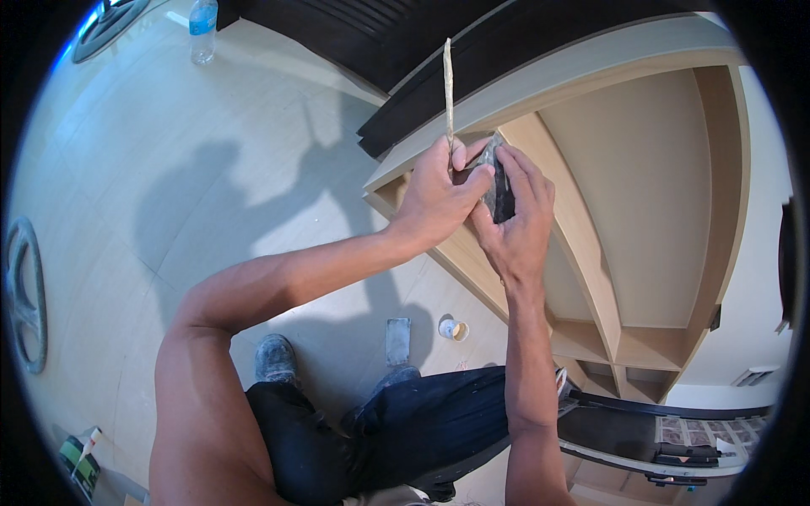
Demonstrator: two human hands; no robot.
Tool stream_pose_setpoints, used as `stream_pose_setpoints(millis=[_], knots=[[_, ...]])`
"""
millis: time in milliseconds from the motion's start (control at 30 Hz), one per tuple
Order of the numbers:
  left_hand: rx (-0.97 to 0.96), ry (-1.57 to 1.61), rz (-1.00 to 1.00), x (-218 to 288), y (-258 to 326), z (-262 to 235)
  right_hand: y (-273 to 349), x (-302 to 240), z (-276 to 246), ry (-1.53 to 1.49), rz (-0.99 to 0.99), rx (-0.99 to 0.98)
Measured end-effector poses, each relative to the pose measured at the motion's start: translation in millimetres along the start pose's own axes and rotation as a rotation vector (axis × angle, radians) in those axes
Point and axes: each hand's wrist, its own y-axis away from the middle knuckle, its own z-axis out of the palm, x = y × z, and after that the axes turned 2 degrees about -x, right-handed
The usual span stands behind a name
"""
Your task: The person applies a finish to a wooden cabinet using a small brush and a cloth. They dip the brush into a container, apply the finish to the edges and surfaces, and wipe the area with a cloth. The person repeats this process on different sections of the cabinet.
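Note:
My left hand (434, 196) grips a long thin pale stick (448, 80) that points straight up past its fingers. My right hand (516, 221) holds a small dark flat piece with a grey smeared face (500, 190); its fingers wrap the piece's right edge. The two hands touch each other in front of the pale wooden shelf unit (591, 253), near its top front edge. The stick's lower end is hidden behind my left hand's fingers.
A black panel (472, 59) runs along the top of the shelving. On the tiled floor lie a grey flat tool (397, 340), a small round cup (453, 329), a plastic water bottle (202, 29) and a grey shoe (275, 358). My dark trousers (422, 422) fill the lower middle.

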Motion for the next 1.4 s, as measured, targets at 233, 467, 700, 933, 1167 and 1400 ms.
stream_pose_setpoints(millis=[233, 467, 700, 933, 1167, 1400], knots=[[-0.023, 0.027, -0.091, -4, 1, -6, -1, -2, 1, -0.035, 0.035, -0.039], [-0.036, 0.09, -0.043, -7, -2, -3, -1, -1, 2, 0.006, -0.004, 0.004], [-0.028, -0.062, -0.049, -6, -1, -5, -1, -3, 0, -0.034, 0.047, -0.039], [-0.021, -0.056, -0.04, -7, 0, -7, -1, -3, 2, -0.019, 0.011, -0.016], [-0.011, -0.02, -0.069, 0, 2, -3, 0, -3, 3, -0.065, 0.056, -0.042], [-0.004, 0.07, -0.04, -5, -1, -2, 0, -2, 3, -0.022, 0.012, -0.004]])
